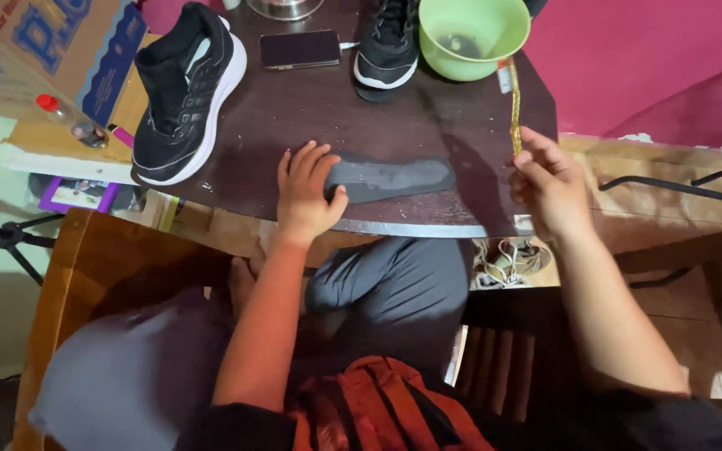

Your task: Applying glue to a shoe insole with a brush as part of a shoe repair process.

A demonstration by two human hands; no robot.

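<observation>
My left hand [304, 194] lies flat and open on the dark worktop [311, 108], palm down, with the thumb and fingers pressing on the near end of a grey shoe insole [394, 177]. The insole lies flat, stretching away from that hand toward my right, close to the worktop's near edge.

My right hand [549, 185] is just beyond the insole's far tip, at the worktop's right corner. Its fingers are pinched closed on the lower end of a thin yellowish tube of glue [514, 113], which stands nearly upright and reaches up toward a green bowl [470, 33].

Behind the insole, at the far side of the worktop, a black phone [299, 48] lies face up. Left of the phone sits a black sneaker with a white sole [184, 92], tilted on its side; right of the phone, beside the bowl, stands a second black sneaker [388, 42]. A cardboard box [35, 42] rests left of the first sneaker.
</observation>
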